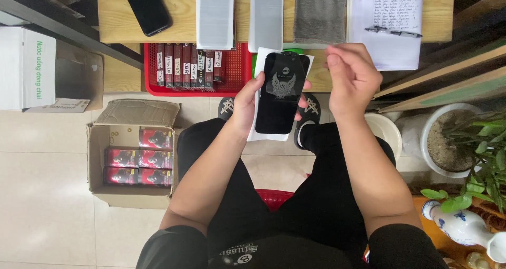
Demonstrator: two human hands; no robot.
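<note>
Above lap, we saw black glass panel [280,92] with white backing sheet [258,63] held upright-tilted in left hand [243,104], fingers curled round both edges. Right hand [352,79] hovered just beside, loosely curled, holding nothing visible. Beyond: wooden bench [179,11], red basket [240,69], grey cloth [320,15], pen [392,32].

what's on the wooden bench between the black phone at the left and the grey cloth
In the head view, two pale rectangular screen-protector sheets lie side by side on the wooden bench between the black phone and the grey cloth.
</note>
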